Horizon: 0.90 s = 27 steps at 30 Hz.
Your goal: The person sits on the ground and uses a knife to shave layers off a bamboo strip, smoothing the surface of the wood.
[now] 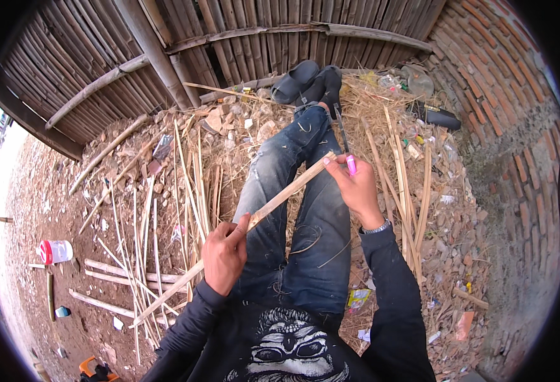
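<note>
A wall of upright bamboo slats (261, 54) closes off the far side, a brick wall (515, 95) curves up on the right, and between them lies bare brown ground (82, 337) strewn with straw, rubble and scraps. The person sits with legs stretched forward in faded blue jeans (321, 235). A long pale bamboo strip (286, 193) crosses above the thighs on a slant, its near end low on the left, its far end raised to the right. The left hand (224, 254) is wrapped around it in the lower half, thumb lying along the top, so that a length of it sticks out behind toward the left forearm. The right hand (359, 191) is closed on a pink-handled tool (351, 165) (its thin dark shaft points away, past the shin), and its thumb and fingertips meet the strip's far end. The middle of the strip spans the gap between the two hands. More split strips (197, 184) lie left of the legs, near some thicker poles (124, 270); farther left is a red-and-white tub (55, 251).
</note>
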Motion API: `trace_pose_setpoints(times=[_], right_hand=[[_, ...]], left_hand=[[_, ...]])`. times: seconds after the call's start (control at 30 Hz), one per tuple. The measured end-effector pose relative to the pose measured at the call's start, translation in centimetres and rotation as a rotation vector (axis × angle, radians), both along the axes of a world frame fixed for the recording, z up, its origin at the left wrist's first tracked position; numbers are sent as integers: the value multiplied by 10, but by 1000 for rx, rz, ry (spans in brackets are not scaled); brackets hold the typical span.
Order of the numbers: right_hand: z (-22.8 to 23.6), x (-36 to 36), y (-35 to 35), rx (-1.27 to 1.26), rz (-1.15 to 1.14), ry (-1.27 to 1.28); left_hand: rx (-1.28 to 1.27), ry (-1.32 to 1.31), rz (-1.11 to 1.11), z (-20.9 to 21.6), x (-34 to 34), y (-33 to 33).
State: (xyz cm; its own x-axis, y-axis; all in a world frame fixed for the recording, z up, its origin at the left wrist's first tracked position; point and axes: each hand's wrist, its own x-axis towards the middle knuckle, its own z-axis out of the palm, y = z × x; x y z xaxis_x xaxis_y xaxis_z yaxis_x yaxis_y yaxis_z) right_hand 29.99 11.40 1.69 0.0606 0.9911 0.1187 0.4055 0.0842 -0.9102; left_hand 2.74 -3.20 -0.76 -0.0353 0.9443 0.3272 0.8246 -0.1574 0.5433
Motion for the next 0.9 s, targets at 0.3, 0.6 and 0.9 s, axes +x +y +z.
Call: trace_pose_setpoints(times=[0.3,0.6,0.9], right_hand=[[-4,1,12,-106,72,412],[-2,0,15,134,5,131],[-9,-4,17,200,1,120]], left_hand=[[89,-102,-40,3,9,1],[22,-205,-91,0,14,-1],[30,-174,-61,1,13,0]])
